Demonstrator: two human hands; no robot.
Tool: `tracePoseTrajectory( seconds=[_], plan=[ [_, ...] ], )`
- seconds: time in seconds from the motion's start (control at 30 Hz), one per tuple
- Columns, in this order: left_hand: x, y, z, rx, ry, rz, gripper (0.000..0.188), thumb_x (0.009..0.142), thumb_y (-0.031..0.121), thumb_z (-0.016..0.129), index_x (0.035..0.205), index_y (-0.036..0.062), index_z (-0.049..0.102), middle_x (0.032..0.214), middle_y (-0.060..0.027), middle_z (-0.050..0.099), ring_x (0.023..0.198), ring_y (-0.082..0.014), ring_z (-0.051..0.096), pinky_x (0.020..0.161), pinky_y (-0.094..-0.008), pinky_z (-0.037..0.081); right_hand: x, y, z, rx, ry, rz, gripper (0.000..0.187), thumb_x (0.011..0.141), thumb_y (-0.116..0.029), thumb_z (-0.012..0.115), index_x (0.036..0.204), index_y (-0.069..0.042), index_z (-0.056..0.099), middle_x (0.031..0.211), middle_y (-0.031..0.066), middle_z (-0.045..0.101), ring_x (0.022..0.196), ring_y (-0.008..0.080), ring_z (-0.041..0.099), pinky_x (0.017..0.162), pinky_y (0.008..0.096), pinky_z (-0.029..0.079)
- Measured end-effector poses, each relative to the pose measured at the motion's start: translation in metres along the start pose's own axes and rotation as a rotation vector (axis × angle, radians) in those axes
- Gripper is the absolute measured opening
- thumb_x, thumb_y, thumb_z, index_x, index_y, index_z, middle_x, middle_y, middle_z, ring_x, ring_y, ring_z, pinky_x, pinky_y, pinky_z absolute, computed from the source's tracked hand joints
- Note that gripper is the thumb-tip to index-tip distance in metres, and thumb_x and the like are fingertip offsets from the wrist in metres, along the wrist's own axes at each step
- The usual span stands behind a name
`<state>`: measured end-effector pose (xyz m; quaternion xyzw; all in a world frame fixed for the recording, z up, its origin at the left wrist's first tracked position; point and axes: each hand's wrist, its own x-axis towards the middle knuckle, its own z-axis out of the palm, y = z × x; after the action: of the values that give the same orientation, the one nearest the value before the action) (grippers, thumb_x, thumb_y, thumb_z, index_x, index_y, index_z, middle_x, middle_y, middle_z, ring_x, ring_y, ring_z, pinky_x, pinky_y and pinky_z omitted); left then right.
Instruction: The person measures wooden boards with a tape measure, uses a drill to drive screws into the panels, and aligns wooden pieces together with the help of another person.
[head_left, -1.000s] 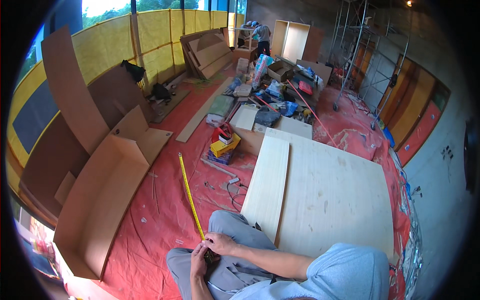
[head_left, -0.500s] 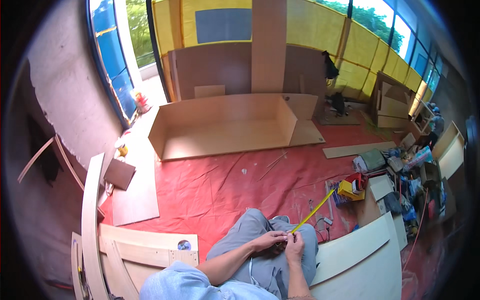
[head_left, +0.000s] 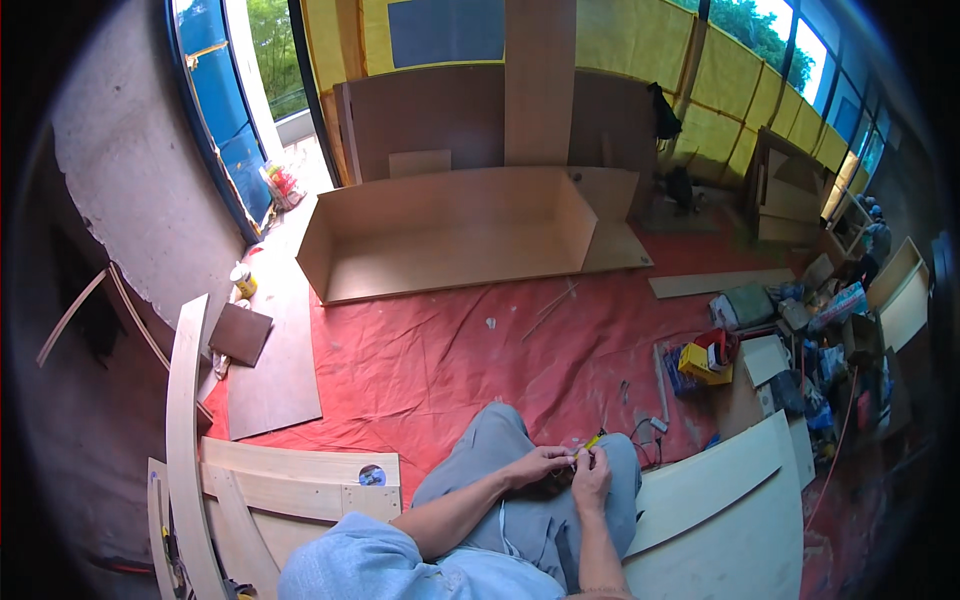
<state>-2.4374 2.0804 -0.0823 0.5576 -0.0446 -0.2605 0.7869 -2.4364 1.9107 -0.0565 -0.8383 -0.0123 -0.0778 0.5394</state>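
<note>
Yellow tape measure [head_left: 594, 440], a short strip showing, sits between the two hands, above the lap. Left hand [head_left: 541, 464]: fingers narrowed, holding it. Right hand [head_left: 591, 482]: fingertips pinched on it, close against the left; exact finger placement too small to tell. Grey trousers [head_left: 478, 455] beneath, legs folded. Pale board [head_left: 720, 545] lies beside the right knee. Ahead, red sheet [head_left: 430, 365] covers the floor; yellow box [head_left: 700, 369] off to the right. Farther out: open wooden cabinet [head_left: 440, 238], then yellow sheeting [head_left: 625, 42].
</note>
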Motion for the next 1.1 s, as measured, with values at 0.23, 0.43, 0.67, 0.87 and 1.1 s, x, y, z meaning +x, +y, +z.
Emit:
tracePoseTrajectory(
  seconds=[0.23,0.43,0.67,0.87,1.1],
  plan=[
    [0.001,0.008,0.006,-0.023,-0.047,-0.055,0.027,0.110,0.037,0.062,0.111,0.0116,0.072,0.093,0.0051,0.068,0.084,-0.0052,0.059,0.073,-0.0252,0.050,0.013,-0.004,-0.025,0.082,0.046,0.076,0.020,0.109,-0.016,0.058,0.112,0.002,0.066,0.101,0.0114,0.074,0.085,0.0172,0.071,0.073,0.0327,0.056],
    [0.003,0.007,0.009,-0.009,-0.124,-0.150,0.029,0.111,0.037,0.061,0.116,0.0104,0.072,0.099,0.0045,0.072,0.089,-0.0037,0.061,0.080,-0.0229,0.049,0.075,-0.058,-0.123,0.389,0.330,-0.078,0.021,0.112,-0.018,0.053,0.118,-0.002,0.064,0.111,0.0076,0.071,0.098,0.0154,0.069,0.089,0.0300,0.056],
    [0.006,0.002,0.007,0.184,-0.123,-0.011,0.028,0.110,0.033,0.062,0.113,0.0080,0.074,0.096,0.0040,0.071,0.088,-0.0062,0.061,0.081,-0.0251,0.049,0.106,-0.090,-0.177,0.482,0.570,0.068,0.024,0.112,-0.027,0.055,0.119,-0.005,0.064,0.119,0.0061,0.072,0.096,0.0155,0.071,0.083,0.0315,0.059],
    [0.002,0.001,0.001,0.023,-0.089,-0.099,0.026,0.111,0.031,0.061,0.118,0.0080,0.072,0.097,0.0034,0.071,0.093,-0.0066,0.061,0.086,-0.0250,0.049,0.064,-0.037,-0.076,0.266,0.209,0.128,0.019,0.111,-0.021,0.057,0.110,-0.004,0.065,0.099,0.0048,0.072,0.081,0.0105,0.069,0.065,0.0251,0.059],
    [0.003,-0.011,-0.009,-0.032,0.018,0.018,0.029,0.111,0.031,0.060,0.123,0.0053,0.068,0.111,0.0057,0.067,0.101,-0.0049,0.058,0.092,-0.0247,0.048,-0.004,-0.021,0.011,-0.125,-0.008,0.114,0.024,0.101,-0.021,0.067,0.103,0.003,0.065,0.085,0.0155,0.070,0.076,0.0291,0.069,0.071,0.0444,0.054]
  ],
)
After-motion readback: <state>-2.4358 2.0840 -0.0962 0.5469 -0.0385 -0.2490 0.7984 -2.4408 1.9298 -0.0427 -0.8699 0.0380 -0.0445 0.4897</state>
